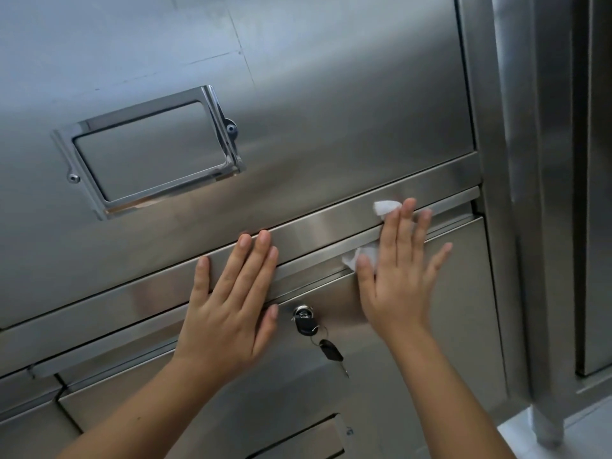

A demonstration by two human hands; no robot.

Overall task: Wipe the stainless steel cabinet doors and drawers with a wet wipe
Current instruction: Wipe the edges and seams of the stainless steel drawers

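A stainless steel cabinet fills the view. Its upper drawer front (314, 104) carries a chrome label holder (149, 150). Below it a horizontal steel handle strip (318, 226) runs across the top of the lower drawer (463, 293). My right hand (397, 279) lies flat with spread fingers and presses a white wet wipe (385, 207) against the strip and the lower drawer's top right area. The wipe shows above and left of the fingers. My left hand (228, 306) rests flat on the strip, fingers straight, holding nothing.
A lock with a black key and a second hanging key (306, 321) sits on the lower drawer between my hands. A steel corner post and leg (543, 293) stand at the right, with another cabinet panel (596, 226) beyond. A further label holder (304, 438) shows at the bottom.
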